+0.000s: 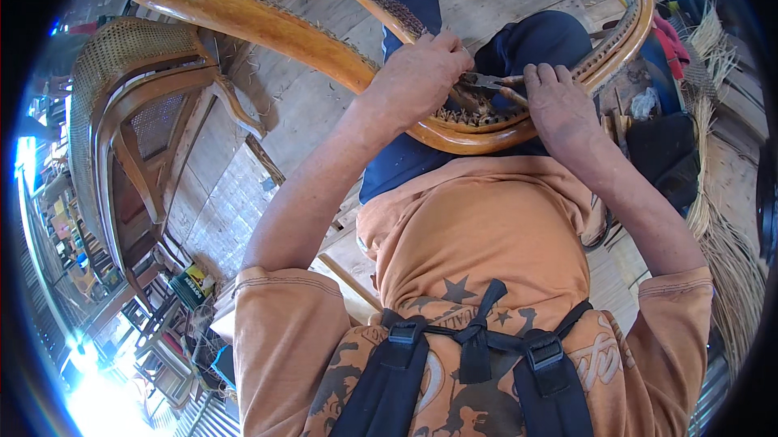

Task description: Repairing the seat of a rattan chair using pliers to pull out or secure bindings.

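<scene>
A glossy wooden chair frame lies across my lap, with drilled holes and frayed tufts of cane along its inner edge. My right hand is closed at the frame's right side, around the handles of a pair of pliers. The pliers' metal head points left, toward my other hand. My left hand sits over the frame's inner edge with its fingers curled together, close to the pliers' head. Whatever those fingers grip is hidden beneath them.
At left stands a wooden chair with woven cane panels. A dark green tin is below it. Long cane strands hang along the right side, near a black bag. Wooden boards form the floor.
</scene>
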Action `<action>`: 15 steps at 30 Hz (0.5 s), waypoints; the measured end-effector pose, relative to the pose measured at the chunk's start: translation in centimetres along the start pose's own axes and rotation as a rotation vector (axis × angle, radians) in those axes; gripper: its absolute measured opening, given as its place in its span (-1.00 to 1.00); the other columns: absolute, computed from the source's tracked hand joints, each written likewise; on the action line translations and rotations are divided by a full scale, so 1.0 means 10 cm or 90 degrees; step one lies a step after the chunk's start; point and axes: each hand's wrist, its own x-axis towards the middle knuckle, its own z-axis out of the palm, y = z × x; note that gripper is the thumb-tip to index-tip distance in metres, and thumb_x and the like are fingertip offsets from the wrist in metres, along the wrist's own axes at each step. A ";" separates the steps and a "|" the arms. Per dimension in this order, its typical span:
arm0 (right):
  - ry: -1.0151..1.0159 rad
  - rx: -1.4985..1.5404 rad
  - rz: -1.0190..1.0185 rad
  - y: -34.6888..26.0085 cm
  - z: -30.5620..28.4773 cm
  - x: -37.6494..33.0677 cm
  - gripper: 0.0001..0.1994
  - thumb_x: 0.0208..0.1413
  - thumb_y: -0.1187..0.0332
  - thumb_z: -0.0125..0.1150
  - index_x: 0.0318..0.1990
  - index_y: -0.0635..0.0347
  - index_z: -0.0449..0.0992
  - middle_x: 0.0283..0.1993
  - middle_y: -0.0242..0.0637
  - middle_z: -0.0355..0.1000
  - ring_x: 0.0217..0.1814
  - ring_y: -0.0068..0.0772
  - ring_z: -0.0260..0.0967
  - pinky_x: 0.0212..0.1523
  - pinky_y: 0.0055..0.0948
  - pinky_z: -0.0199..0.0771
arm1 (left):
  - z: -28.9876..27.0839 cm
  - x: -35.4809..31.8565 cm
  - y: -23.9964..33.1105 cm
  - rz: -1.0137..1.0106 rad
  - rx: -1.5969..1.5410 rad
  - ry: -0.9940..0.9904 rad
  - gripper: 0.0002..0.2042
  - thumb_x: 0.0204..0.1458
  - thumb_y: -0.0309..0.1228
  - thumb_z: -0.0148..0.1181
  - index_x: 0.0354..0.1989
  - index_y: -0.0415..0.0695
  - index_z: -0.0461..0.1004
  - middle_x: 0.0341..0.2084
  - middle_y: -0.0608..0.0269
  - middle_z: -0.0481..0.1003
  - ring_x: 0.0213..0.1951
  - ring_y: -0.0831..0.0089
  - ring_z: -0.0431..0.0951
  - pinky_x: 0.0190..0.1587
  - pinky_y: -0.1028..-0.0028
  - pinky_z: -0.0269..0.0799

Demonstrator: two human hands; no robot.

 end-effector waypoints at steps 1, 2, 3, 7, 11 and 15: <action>-0.001 -0.001 0.000 -0.01 0.00 -0.01 -0.58 -0.05 0.53 0.05 0.05 0.35 0.28 -0.03 -0.08 0.30 0.07 -0.08 0.26 0.07 -0.22 0.34 | 0.02 0.02 -0.02 0.017 -0.012 0.013 -0.74 -0.02 -0.60 0.04 -0.14 -0.13 0.49 -0.19 0.08 0.40 -0.12 0.09 0.46 -0.08 0.25 0.41; 0.005 -0.016 0.006 -0.02 0.00 -0.02 -0.62 -0.04 0.51 0.05 0.00 0.31 0.30 -0.07 -0.11 0.32 0.03 -0.10 0.29 0.04 -0.21 0.35 | 0.04 0.05 -0.03 0.034 -0.024 0.027 -0.77 -0.01 -0.58 0.04 -0.17 -0.13 0.50 -0.20 0.08 0.41 -0.13 0.09 0.47 -0.09 0.24 0.41; 0.011 -0.031 0.012 -0.02 0.00 -0.03 -0.67 -0.03 0.49 0.06 -0.04 0.28 0.33 -0.11 -0.15 0.34 0.00 -0.12 0.32 0.00 -0.19 0.37 | 0.03 0.08 -0.03 0.034 -0.026 0.028 -0.77 -0.01 -0.58 0.04 -0.17 -0.13 0.50 -0.20 0.08 0.41 -0.13 0.09 0.47 -0.09 0.24 0.41; -0.017 -0.074 -0.029 0.03 -0.02 0.01 -0.74 -0.02 0.49 0.06 -0.12 0.23 0.35 -0.14 -0.14 0.36 -0.03 -0.11 0.35 -0.02 -0.22 0.38 | 0.06 0.15 -0.11 0.051 -0.014 -0.049 -0.85 0.01 -0.53 0.05 -0.26 -0.13 0.51 -0.25 0.10 0.43 -0.15 0.09 0.47 -0.12 0.24 0.42; -0.065 -0.028 -0.066 0.11 -0.09 0.03 -0.80 0.00 0.46 0.03 -0.17 0.22 0.35 -0.21 -0.09 0.39 -0.15 -0.03 0.42 -0.12 -0.18 0.44 | 0.15 0.18 -0.17 0.073 -0.029 -0.016 -0.86 -0.07 -0.47 0.09 -0.34 -0.03 0.54 -0.30 0.17 0.46 -0.16 0.12 0.49 -0.15 0.22 0.44; -0.126 0.007 -0.053 0.14 -0.13 0.08 -0.83 0.04 0.45 -0.01 -0.19 0.25 0.35 -0.22 -0.03 0.42 -0.20 0.05 0.45 -0.17 -0.08 0.45 | 0.17 0.21 -0.17 0.067 -0.041 -0.018 -0.86 -0.08 -0.49 0.09 -0.34 -0.03 0.54 -0.31 0.16 0.47 -0.18 0.10 0.51 -0.15 0.22 0.44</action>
